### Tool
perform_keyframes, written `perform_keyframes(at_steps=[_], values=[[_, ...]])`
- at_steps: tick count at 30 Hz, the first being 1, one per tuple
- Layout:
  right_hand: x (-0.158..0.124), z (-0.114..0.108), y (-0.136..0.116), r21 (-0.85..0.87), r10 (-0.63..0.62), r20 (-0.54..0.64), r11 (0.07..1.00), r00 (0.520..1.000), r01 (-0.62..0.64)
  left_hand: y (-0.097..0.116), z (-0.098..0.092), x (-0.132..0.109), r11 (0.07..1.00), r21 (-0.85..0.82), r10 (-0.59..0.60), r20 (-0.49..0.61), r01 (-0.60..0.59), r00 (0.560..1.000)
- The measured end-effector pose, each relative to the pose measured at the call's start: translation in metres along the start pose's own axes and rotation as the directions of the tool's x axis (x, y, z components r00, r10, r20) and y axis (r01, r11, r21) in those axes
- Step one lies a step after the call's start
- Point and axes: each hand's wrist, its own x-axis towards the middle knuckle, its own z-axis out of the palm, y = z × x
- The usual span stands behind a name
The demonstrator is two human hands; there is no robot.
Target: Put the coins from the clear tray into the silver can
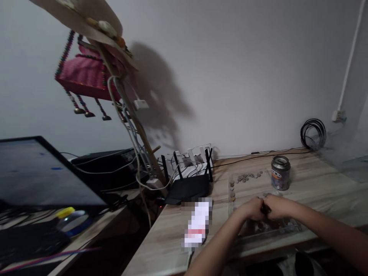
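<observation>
My left hand (pixel 253 209) and my right hand (pixel 276 207) meet over a clear shallow tray (pixel 267 233) on the wooden table. Both have their fingers curled inward, and whatever they hold is hidden. Coins (pixel 244 178) lie scattered along the tray's far side. A short column of coins (pixel 232 190) runs down its left side. More small pieces lie under and in front of my hands, too dark and blurred to make out. Beyond my right hand, a can (pixel 281 172) with a slot in its top stands upright.
Left of my forearm lies a blurred-out phone-like object (pixel 198 222) with a cable. Behind it are a black router (pixel 188 188) and white devices with wires. A laptop screen (pixel 43 172) stands far left. A pink bag (pixel 86 74) hangs from a wooden stand. Coiled black cable (pixel 313 133) rests by the wall.
</observation>
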Motion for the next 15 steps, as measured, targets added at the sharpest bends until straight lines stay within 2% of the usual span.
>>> perform_keyframes(at_steps=[5,8,12,15], values=[[-0.011,-0.004,-0.006,-0.019,0.029,0.079,0.999,0.996,-0.027,0.021,0.016,-0.010,0.992,0.088,-0.080,-0.072,0.086,0.994],[-0.009,-0.011,-0.007,-0.004,0.110,0.160,0.994,0.981,-0.111,0.031,0.025,-0.012,0.987,0.092,-0.123,-0.114,0.134,0.986],[-0.006,-0.015,-0.005,0.057,0.180,0.277,0.978,0.944,-0.203,0.033,0.033,-0.015,0.980,0.059,-0.175,-0.186,0.189,0.967],[-0.008,-0.012,-0.006,0.107,0.163,0.333,0.972,0.929,-0.209,0.030,0.034,-0.016,0.985,0.003,-0.171,-0.165,0.173,0.971]])
